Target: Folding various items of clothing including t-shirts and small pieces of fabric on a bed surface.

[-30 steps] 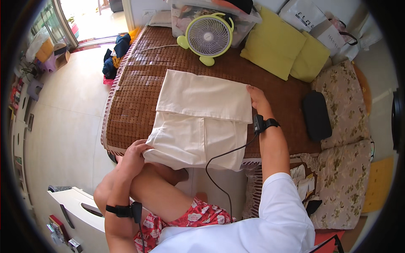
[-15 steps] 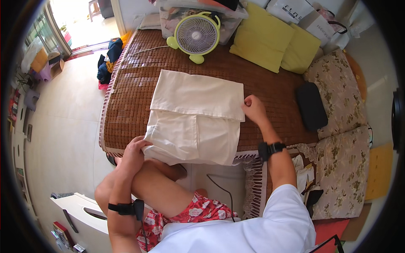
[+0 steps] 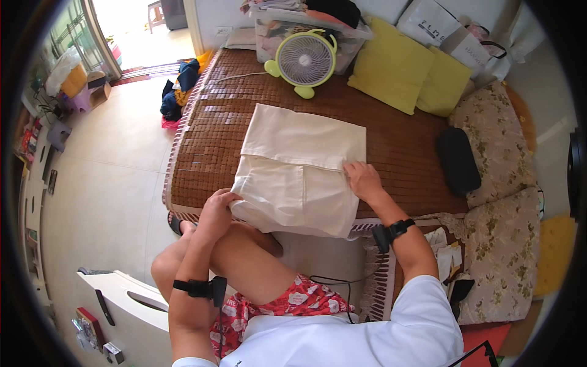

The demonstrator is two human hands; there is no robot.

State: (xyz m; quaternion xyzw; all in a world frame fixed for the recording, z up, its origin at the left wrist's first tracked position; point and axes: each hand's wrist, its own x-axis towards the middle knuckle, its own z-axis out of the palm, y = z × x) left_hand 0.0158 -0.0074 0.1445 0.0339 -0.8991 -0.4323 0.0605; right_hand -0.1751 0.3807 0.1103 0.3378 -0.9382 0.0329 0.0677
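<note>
A cream cloth garment (image 3: 275,189), folded into a rough rectangle, lies on the brown mat. Its upper part is turned down in a wide flap with a stitched hem, and a vertical seam runs below that. At the lower left corner my left hand (image 3: 215,213) pinches the cloth's edge between thumb and fingers. My right hand (image 3: 363,181) rests at the right end of the flap's hem, its fingers bent together on the cloth. The lower edge of the garment hangs slightly over the mat's front side, close to my knee.
A brown tiled mat (image 3: 208,153) covers the bed-like surface. At the back stand a green fan (image 3: 306,59) and a clear plastic bin (image 3: 269,41). Yellow-green cushions (image 3: 391,64) lie back right, with a black case (image 3: 458,160) and floral cushions (image 3: 498,257) on the right.
My right hand has moved from the garment's right edge inward onto the end of the hem. My left hand keeps hold of the lower left corner. The whole view has shifted slightly.
</note>
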